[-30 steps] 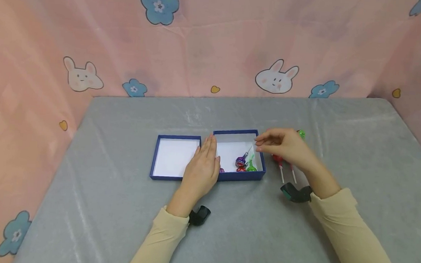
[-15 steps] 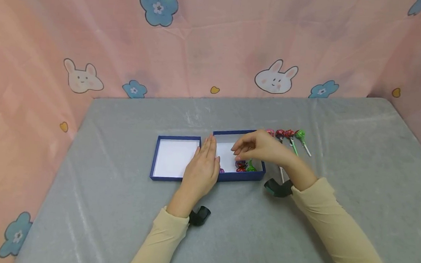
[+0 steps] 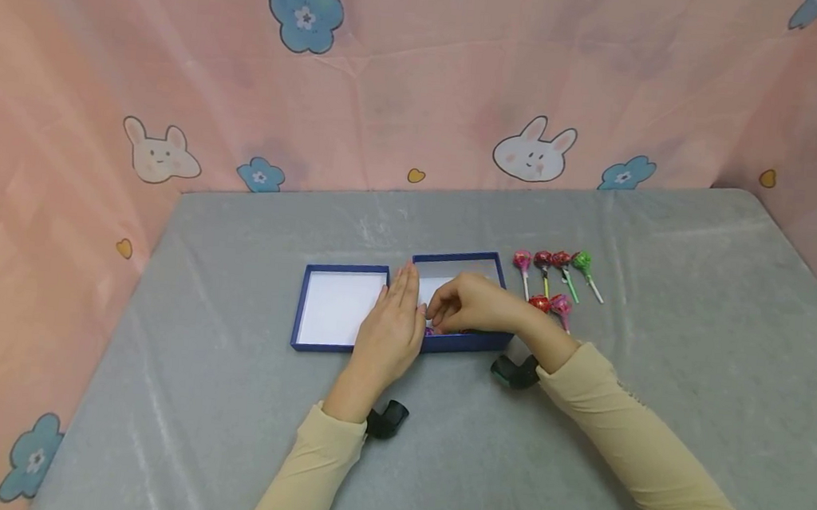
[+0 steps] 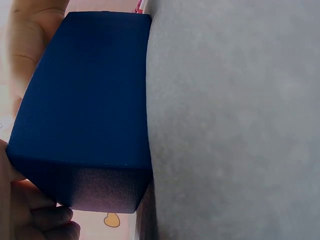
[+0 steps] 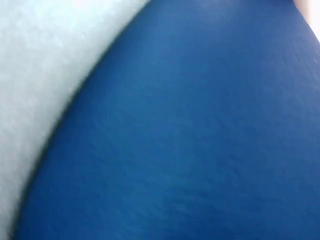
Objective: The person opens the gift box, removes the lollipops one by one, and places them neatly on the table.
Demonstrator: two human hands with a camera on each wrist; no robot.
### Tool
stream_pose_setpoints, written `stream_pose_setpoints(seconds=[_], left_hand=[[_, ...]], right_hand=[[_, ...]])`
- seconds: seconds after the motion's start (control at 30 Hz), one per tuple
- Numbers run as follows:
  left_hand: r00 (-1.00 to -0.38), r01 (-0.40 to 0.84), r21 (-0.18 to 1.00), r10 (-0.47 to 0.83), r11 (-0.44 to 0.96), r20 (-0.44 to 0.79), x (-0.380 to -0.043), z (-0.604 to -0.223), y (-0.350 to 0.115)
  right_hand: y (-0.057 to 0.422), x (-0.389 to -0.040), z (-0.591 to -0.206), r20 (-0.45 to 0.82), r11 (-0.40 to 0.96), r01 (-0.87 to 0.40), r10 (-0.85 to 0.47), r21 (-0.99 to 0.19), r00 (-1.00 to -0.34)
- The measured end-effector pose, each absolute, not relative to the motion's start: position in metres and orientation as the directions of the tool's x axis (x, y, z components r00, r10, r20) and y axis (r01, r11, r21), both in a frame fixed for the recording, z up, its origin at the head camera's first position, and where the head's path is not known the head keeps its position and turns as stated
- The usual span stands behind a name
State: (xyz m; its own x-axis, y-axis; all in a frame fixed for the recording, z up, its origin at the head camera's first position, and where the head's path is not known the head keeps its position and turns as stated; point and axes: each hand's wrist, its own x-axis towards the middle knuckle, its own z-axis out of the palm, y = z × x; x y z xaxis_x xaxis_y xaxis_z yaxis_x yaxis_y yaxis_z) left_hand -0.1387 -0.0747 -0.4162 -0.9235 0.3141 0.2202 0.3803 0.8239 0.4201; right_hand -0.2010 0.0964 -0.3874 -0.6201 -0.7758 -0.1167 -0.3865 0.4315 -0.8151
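My left hand [image 3: 389,333] lies with straight fingers across the inner edges of two shallow blue boxes with white insides. My right hand [image 3: 477,302] reaches down into the right box [image 3: 470,342], fingers curled, with its fingertips right at a purple-wrapped lollipop [image 3: 429,332] in the near left corner. Whether they pinch it I cannot tell. The hand mostly hides the other lollipops in that box. In the left wrist view, fingers [image 4: 52,220] touch the blue box [image 4: 95,90] at its lower corner. Its blue wall [image 5: 190,120] fills most of the right wrist view.
The left box [image 3: 298,306] shows a bare white bottom. Right of the boxes, several lollipops [image 3: 561,259] lie in a back row, with a red one [image 3: 539,302] and a pink one [image 3: 560,305] before them. A patterned pink cloth [image 3: 408,71] borders the grey table [image 3: 222,432].
My right hand has moved left and down from the right box's right edge into its near left part, uncovering the lollipops on the table. My left hand has stayed put.
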Motion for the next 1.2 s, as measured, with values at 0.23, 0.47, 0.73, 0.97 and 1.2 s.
stream_pose_setpoints(seconds=[0.23,0.47,0.73,0.97,1.2], left_hand=[[-0.919,0.389,0.418,0.314,0.821,0.238,-0.139,-0.417,-0.074],[-0.921,0.387,0.419,0.317,0.822,0.227,-0.138,-0.417,-0.074],[-0.920,0.389,0.440,0.316,0.809,0.233,-0.137,-0.417,-0.073],[-0.917,0.395,0.428,0.316,0.813,0.244,-0.137,-0.417,-0.073],[-0.918,0.392,0.429,0.318,0.814,0.235,-0.136,-0.417,-0.073]], right_hand=[[0.092,-0.200,-0.392,-0.083,0.446,-0.465,-0.784,-0.764,-0.616],[0.087,-0.201,-0.396,-0.106,0.504,-0.506,-0.774,-0.700,-0.624],[0.086,-0.204,-0.398,-0.131,0.489,-0.461,-0.778,-0.741,-0.614],[0.087,-0.205,-0.397,-0.148,0.459,-0.417,-0.791,-0.785,-0.593],[0.084,-0.206,-0.400,-0.149,0.487,-0.442,-0.781,-0.753,-0.607]])
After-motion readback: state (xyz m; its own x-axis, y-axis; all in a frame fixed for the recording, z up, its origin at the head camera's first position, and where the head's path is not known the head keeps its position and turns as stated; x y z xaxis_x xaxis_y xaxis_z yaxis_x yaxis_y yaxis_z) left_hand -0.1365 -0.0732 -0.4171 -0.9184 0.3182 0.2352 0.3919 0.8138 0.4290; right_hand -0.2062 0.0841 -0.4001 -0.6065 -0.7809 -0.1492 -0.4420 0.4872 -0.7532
